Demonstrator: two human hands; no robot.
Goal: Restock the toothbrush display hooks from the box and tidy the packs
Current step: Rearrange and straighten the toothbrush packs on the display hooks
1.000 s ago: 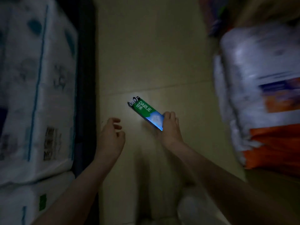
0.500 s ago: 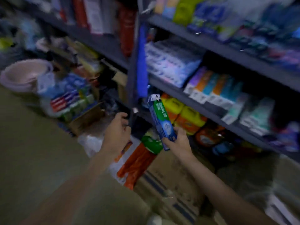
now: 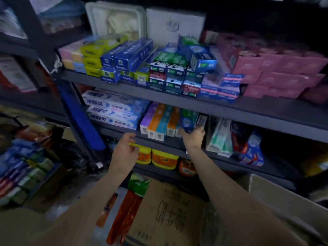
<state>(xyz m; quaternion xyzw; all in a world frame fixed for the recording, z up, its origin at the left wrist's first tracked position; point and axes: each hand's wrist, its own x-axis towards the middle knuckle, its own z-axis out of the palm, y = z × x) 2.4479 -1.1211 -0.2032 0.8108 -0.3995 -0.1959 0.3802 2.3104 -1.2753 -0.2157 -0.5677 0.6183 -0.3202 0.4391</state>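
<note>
We see the green and blue toothpaste box point(image 3: 188, 121) standing on end on the middle shelf point(image 3: 230, 155), its lower end gripped by our right hand point(image 3: 192, 136). The right fingers point(image 3: 199, 129) curl round the box's bottom, clamped on it. The box sits at the right end of a row of upright purple, orange and teal boxes point(image 3: 159, 121), touching the nearest one. Just right of it stands a dark narrow pack point(image 3: 201, 119), and beyond that lean pale green packs point(image 3: 220, 135).

Our left hand point(image 3: 125, 153) hovers in front of the shelf edge, lower and to the left, fingers loosely curled and holding nothing. Behind it sit yellow-lidded orange tubs point(image 3: 165, 158) on the lower shelf. Left of the upright row lies a stack of white and blue toothpaste cartons point(image 3: 113, 112). Below our arms lies a cardboard box point(image 3: 170, 213) with handwriting on it.
</note>
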